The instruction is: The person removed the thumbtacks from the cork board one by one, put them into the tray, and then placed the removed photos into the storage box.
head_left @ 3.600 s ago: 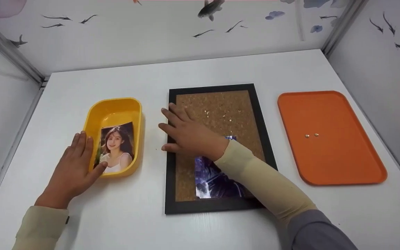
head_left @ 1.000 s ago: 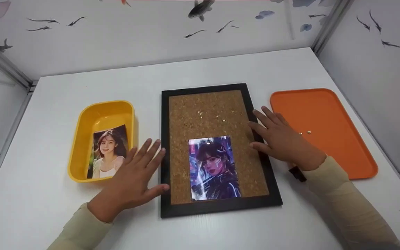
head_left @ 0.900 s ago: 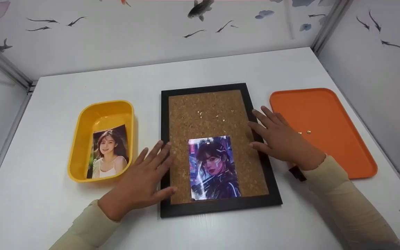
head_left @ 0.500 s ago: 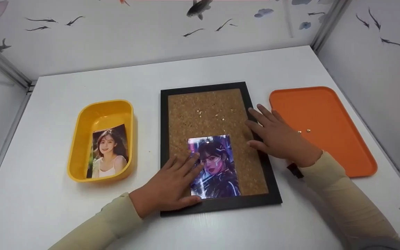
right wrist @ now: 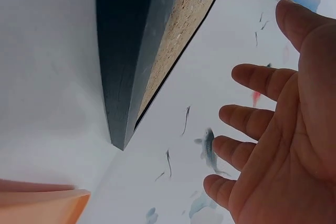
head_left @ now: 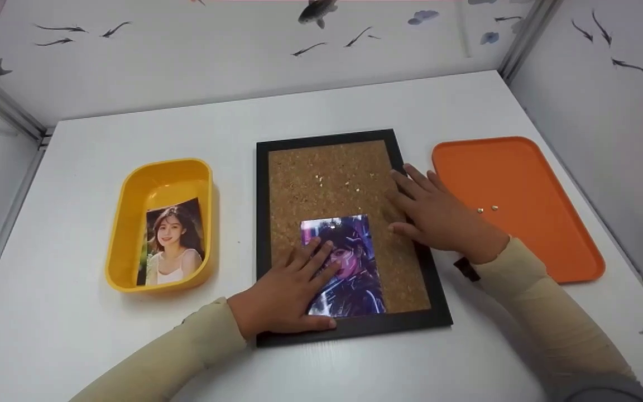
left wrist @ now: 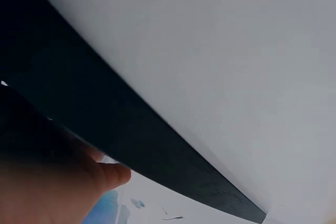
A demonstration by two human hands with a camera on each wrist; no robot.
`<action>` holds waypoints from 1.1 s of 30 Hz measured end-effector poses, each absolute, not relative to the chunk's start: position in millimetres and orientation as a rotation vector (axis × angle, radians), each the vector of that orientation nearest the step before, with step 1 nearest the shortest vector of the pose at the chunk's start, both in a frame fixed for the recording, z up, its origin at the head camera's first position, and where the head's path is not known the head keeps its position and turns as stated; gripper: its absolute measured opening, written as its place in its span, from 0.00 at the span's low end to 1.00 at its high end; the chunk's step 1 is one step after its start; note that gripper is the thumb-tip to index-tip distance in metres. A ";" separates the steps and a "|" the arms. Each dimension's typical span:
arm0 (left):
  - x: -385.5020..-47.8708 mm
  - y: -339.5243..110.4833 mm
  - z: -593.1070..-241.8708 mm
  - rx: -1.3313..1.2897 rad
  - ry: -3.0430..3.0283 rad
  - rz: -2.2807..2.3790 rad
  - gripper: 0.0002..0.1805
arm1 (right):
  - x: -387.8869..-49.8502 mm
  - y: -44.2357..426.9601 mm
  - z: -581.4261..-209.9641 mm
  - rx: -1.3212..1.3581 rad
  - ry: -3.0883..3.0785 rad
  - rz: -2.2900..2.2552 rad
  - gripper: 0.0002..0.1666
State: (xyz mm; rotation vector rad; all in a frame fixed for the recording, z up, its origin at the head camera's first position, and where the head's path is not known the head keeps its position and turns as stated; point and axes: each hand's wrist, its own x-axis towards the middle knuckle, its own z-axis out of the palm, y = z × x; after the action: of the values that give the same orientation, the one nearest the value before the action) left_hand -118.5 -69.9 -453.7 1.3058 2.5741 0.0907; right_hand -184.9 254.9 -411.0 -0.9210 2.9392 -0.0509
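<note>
A black-framed corkboard [head_left: 327,159] lies flat on the white table. On its lower half is a glossy purple picture [head_left: 358,293] of a person, with a small shiny spot at its top edge. My left hand [head_left: 285,290] lies over the picture's left side and the frame's lower left corner, fingers straight. My right hand [head_left: 438,215] is spread over the board's right edge; the right wrist view shows its palm with nothing in it. Several small gold pins [head_left: 320,178] dot the upper cork.
To the left stands a yellow box [head_left: 159,177] with a portrait photo [head_left: 172,245] inside. On the right lies an orange tray [head_left: 528,240] bearing two small gold pins [head_left: 494,207]. Printed walls enclose the table at the back and sides.
My left hand has moved right from beside the yellow box onto the picture. My right hand went from across the cork to the right edge, then slightly left. The board stays put.
</note>
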 end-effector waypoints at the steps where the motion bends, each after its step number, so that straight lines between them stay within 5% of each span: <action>1: -118.5 -68.8 -453.9 1.299 2.571 0.084 0.55 | -184.9 253.7 -410.5 -0.922 2.943 -0.046 0.45; 33: -118.5 -62.0 -450.3 1.207 2.520 -0.009 0.57 | -196.6 200.3 -412.6 -1.185 2.849 0.125 0.39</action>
State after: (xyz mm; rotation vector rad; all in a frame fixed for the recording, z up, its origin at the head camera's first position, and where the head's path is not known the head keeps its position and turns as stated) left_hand -118.5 -62.0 -450.3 1.2071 2.5197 -0.0094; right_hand -196.6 200.3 -412.6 -1.1853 2.8493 0.1246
